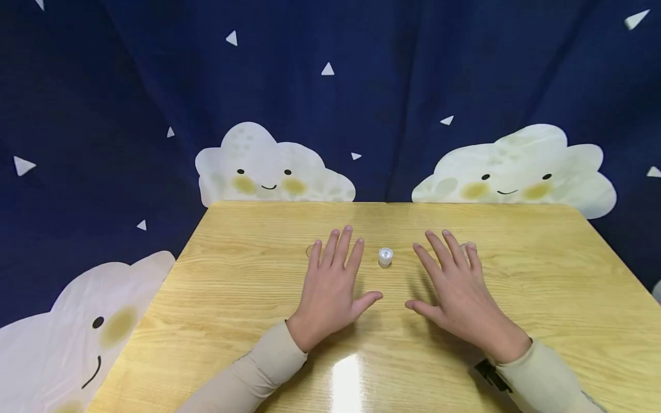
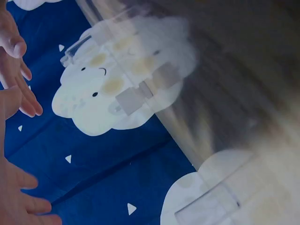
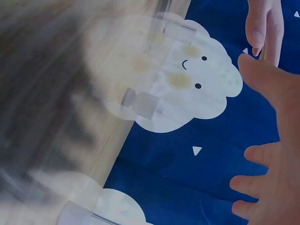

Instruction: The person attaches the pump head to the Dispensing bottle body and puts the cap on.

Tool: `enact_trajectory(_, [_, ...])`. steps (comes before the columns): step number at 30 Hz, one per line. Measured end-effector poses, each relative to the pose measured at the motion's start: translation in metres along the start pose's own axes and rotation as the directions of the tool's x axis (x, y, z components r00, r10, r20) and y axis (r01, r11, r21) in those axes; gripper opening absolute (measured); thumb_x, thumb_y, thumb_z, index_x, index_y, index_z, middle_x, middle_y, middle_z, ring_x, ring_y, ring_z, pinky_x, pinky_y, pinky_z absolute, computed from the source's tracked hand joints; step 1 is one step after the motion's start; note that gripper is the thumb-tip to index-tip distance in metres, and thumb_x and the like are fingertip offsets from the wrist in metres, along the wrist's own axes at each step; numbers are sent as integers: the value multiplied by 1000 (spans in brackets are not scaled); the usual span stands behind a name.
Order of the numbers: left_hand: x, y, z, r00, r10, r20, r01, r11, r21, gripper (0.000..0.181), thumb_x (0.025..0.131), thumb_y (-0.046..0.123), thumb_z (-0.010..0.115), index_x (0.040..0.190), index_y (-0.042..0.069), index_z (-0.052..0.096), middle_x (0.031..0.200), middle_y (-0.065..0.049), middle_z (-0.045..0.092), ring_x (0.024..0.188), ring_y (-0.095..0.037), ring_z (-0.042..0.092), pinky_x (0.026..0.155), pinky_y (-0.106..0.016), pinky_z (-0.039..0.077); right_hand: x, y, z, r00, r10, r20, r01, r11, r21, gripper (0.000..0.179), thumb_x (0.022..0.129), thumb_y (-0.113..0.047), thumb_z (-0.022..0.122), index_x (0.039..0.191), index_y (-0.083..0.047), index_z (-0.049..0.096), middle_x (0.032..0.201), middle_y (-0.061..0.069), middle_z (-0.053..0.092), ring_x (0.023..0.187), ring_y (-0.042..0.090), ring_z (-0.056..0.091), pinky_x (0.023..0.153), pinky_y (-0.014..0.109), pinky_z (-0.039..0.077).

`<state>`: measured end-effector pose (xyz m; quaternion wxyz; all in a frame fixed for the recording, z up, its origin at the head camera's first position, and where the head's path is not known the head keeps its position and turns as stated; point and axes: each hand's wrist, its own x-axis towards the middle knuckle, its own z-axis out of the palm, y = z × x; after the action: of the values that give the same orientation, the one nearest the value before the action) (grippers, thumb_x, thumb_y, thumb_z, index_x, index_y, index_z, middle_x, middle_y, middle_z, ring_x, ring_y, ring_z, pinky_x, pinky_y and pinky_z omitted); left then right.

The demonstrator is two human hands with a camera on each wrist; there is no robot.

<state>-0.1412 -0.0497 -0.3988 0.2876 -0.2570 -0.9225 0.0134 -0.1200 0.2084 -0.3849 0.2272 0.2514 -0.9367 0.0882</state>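
Both hands hover palm down over the wooden table, fingers straight and spread, holding nothing. The left hand is just left of a small, white, round, cup-like piece, which stands upright between the hands. On the other side of it is the right hand. A clear, thin-rimmed item shows partly behind the left fingertips. Another clear item is mostly hidden by the right fingers. In the left wrist view, a transparent straight-sided vessel stands near the table edge; its exact kind I cannot tell.
A dark blue curtain with white clouds and triangles hangs behind the table and along its left side. The glossy tabletop mirrors the clouds in both wrist views. A bright light reflection lies near the front of the table.
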Motion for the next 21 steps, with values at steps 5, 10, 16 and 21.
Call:
enact_trajectory(5, [-2, 1, 1, 999, 34, -24, -35, 999, -32, 75, 88, 66, 57, 139, 11, 50, 154, -13, 42, 142, -32, 41, 112, -54, 37, 0, 0, 1, 998, -31, -56, 32, 999, 18, 91, 92, -77, 33, 145, -5, 47, 151, 23, 41, 141, 48, 31, 105, 72, 28])
enact_trajectory(10, [-3, 0, 1, 989, 77, -124, -83, 996, -44, 51, 90, 47, 62, 127, 11, 60, 134, -8, 61, 128, -28, 55, 106, -48, 43, 1, -1, 1, 990, -79, -121, 90, 992, 85, 65, 96, -57, 52, 130, -1, 58, 133, 19, 58, 128, 41, 50, 102, 59, 42])
enact_trajectory(16, [-3, -1, 0, 959, 125, -256, -154, 983, -98, 26, 88, 32, 66, 106, 13, 68, 110, -1, 70, 106, -21, 63, 89, -36, 49, 2, -4, 0, 985, -100, -140, 117, 986, 119, 42, 75, -23, 81, 109, -4, 66, 112, 12, 65, 105, 29, 62, 89, 46, 53])
enact_trajectory(21, [-2, -1, -1, 955, 128, -268, -162, 981, -109, 23, 90, 31, 65, 104, 13, 69, 107, -1, 70, 102, -20, 63, 86, -35, 49, 2, -5, 0, 984, -109, -145, 126, 985, 119, 39, 80, -25, 77, 111, -4, 66, 112, 11, 66, 104, 28, 63, 87, 46, 54])
